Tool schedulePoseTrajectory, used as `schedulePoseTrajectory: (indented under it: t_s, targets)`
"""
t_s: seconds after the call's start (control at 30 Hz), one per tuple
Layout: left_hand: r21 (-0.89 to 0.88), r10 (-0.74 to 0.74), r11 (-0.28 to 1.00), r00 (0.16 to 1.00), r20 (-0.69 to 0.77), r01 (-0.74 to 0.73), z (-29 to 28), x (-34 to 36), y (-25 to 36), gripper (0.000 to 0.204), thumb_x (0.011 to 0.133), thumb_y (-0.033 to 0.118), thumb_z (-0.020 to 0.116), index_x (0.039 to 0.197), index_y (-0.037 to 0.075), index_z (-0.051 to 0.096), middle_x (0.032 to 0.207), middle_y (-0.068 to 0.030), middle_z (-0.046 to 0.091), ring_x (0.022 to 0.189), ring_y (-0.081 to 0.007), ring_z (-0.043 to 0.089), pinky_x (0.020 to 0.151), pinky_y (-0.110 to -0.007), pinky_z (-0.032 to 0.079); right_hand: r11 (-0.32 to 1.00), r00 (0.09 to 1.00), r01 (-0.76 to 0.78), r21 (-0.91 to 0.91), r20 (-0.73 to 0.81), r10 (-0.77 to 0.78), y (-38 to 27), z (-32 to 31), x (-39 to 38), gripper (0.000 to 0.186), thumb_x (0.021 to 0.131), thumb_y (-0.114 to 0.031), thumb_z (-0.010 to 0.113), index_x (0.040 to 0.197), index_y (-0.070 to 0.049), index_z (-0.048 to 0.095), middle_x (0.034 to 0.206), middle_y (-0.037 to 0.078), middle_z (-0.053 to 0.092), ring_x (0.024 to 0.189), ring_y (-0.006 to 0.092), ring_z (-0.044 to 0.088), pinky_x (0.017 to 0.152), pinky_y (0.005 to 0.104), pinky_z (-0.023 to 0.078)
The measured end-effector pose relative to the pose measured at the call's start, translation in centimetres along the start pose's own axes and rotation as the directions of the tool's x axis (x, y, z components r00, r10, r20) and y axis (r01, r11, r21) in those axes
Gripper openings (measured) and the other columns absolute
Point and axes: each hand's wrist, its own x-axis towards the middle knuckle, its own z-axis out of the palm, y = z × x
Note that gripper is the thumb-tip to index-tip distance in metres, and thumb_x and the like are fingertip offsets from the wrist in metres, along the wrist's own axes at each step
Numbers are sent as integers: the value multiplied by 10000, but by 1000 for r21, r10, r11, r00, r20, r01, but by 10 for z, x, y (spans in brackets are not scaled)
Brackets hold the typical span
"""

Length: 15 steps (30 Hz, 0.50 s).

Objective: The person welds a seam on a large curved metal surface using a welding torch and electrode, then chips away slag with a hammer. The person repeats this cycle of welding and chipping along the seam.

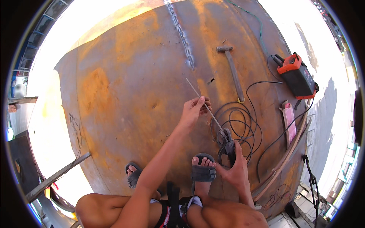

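Note:
My left hand [194, 111] pinches a thin grey welding rod [192, 86] partway along its length. The rod's lower end sits in the jaws of a black electrode holder [227, 146]. My right hand [236, 168] is wrapped round that holder's handle, close above my right sandal. Past the rod's free tip, a bumpy weld seam [182, 38] runs away from me along the rusty steel plate [133, 87]. The rod tip is apart from the seam's near end.
A hammer [232, 72] lies right of the seam. Black cable [243, 125] coils beside the holder. An orange and black welding machine [298, 78] stands at the plate's right edge, near a pink and white packet [289, 121]. A metal bar [59, 176] juts out at left.

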Motion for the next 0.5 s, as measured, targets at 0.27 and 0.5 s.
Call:
schedulePoseTrajectory:
  t_s: [0.27, 0.5]
  targets:
    - [973, -29, 164, 985, 172, -165, 15, -36, 15, 1044, 869, 658, 780, 1684, 132, 396, 1730, -256, 335, 1621, -511, 227, 1258, -778, 140, 994, 988, 107, -10, -109, -108, -6, 11, 20, 1099, 823, -258, 936, 1675, 31, 304, 1388, 285, 665, 1289, 411, 679, 1070, 464, 539]
    - [945, -161, 207, 944, 287, -252, 8, -47, -24, 1233, 673, 719, 870, 1686, 180, 419, 1775, -259, 241, 1634, -585, 97, 1202, -873, 100, 994, 996, 43, 97, -87, -35, -15, 17, 30, 986, 899, -240, 886, 1661, 58, 336, 1330, 250, 674, 1196, 391, 693, 1030, 449, 536]
